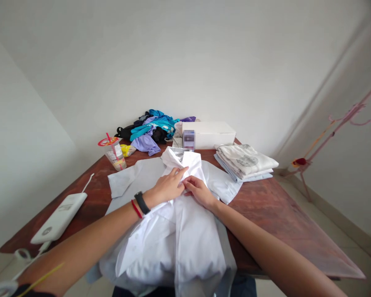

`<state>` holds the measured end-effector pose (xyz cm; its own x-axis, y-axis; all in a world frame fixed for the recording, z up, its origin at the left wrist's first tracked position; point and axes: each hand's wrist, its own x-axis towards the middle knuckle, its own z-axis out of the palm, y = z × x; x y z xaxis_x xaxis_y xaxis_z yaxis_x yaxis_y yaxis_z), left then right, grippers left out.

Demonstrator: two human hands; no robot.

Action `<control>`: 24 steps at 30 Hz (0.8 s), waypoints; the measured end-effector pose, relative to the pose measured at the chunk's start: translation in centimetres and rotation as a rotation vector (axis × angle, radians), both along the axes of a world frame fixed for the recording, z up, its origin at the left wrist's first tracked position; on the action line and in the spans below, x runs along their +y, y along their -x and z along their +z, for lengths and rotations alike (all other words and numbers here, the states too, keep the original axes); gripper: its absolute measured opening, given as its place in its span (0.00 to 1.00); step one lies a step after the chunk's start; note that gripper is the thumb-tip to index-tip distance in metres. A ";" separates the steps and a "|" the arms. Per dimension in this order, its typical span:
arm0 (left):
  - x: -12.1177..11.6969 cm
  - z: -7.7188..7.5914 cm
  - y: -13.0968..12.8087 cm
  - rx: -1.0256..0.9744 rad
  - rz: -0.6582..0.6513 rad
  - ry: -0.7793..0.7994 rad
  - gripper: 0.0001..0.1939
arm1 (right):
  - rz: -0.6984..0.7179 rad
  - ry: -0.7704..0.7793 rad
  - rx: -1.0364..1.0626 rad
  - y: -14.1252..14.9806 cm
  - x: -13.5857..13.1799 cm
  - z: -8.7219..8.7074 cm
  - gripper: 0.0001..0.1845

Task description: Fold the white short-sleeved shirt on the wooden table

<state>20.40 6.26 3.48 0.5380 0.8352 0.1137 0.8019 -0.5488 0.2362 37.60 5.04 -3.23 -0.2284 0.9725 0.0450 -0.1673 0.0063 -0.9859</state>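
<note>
A white short-sleeved shirt (200, 231) lies front up on the table, collar toward the wall, its lower part hanging over the near edge. Both hands meet at the front placket just below the collar. My left hand (168, 185), with a dark band and a red string at the wrist, is closed on the cloth, its index finger reaching toward the collar. My right hand (200, 190) pinches the placket edge beside it. Any button between the fingertips is hidden. Farther down, the front panels lie apart.
On the brown table (281, 218) stand a drink cup (116, 154) with a straw, a white power bank (60, 216) with cables, a heap of clothes (154, 128), a white box (213, 134) and folded shirts (245, 163). A pink rack (334, 132) stands at right.
</note>
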 end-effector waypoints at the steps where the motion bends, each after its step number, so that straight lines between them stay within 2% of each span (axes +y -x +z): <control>1: 0.5 0.2 0.4 -0.062 0.031 -0.007 0.36 | -0.003 0.001 -0.013 0.0 0.0 0.0 0.26; 4: 2.6 1.4 2.3 -0.229 0.172 0.088 0.39 | -0.002 0.006 -0.048 0.1 -0.2 0.0 0.25; 8: 6.4 2.8 5.3 -0.327 0.381 0.276 0.36 | 0.012 0.025 -0.078 0.1 -0.3 0.1 0.23; 10: 8.1 3.0 6.3 -0.354 0.405 0.278 0.34 | 0.011 0.033 -0.088 0.1 -0.2 0.1 0.22; 13: 10.3 3.0 6.8 -0.374 0.368 0.252 0.27 | 0.018 0.037 -0.094 0.1 -0.2 0.1 0.21; 17: 12.8 3.9 5.3 -0.411 0.301 0.103 0.23 | 0.032 0.041 -0.087 0.1 -0.2 0.0 0.21; 21: 14.9 5.1 1.6 -0.378 0.176 -0.027 0.20 | 0.029 0.086 -0.045 0.0 -0.2 0.4 0.21; 24: 15.1 4.2 -2.1 -0.303 0.057 -0.033 0.17 | 0.035 0.142 0.041 -0.3 -0.1 0.9 0.22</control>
